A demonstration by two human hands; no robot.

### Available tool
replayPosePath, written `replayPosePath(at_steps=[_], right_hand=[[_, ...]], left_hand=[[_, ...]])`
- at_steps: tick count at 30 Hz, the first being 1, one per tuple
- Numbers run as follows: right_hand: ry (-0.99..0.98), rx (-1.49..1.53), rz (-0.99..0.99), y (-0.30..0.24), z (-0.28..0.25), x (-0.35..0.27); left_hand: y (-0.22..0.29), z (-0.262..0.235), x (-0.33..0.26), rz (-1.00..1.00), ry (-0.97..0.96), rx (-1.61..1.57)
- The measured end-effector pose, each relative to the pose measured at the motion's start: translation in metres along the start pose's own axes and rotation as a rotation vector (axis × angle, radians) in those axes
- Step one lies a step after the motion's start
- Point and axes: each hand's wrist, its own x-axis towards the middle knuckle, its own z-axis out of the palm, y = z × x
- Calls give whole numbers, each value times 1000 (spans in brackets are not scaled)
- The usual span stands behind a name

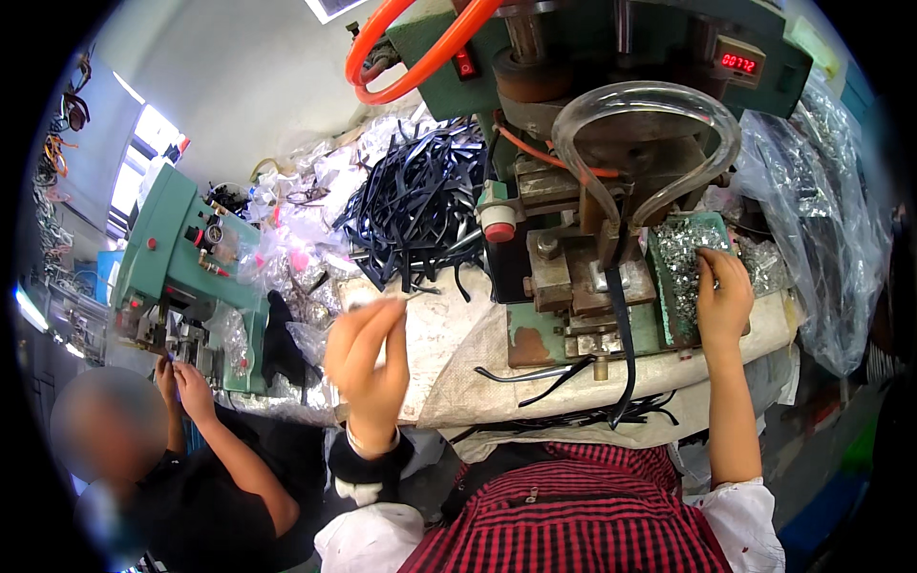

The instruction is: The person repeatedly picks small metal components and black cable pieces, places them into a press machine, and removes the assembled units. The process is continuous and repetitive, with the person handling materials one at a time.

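My left hand (371, 361) is raised over the bench with its fingers drawn together; anything between the fingertips is too small or blurred to make out. My right hand (724, 298) reaches into a green tray (666, 310) of small shiny metal pieces (684, 267), fingertips closed at their edge. What it pinches, if anything, is hidden. Between the hands, a black glasses temple (623, 334) hangs from the press's metal block (573, 272), its curved end toward me. No hand touches it. Further temples (554, 375) lie at the bench's front edge.
The green press (439, 72) rises ahead, with a clear looped tube (659, 95) and an orange hose (420, 86). A heap of dark temples (415, 201) lies behind my left hand. At left, a co-worker's hands (186, 382) work at another green machine (162, 248). Plastic sheeting (821, 220) hangs right.
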Motion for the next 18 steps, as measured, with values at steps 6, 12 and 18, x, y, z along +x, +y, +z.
replayPosePath(at_steps=[6,12,18], right_hand=[[35,287,264,-12,5,-2],[64,459,446,2,-32,-34],[-156,552,107,-76,-43,14]], left_hand=[[-135,86,-59,49,-385,440],[-123,77,-62,-67,-258,178],[-58,89,-31,-250,-187,-249]])
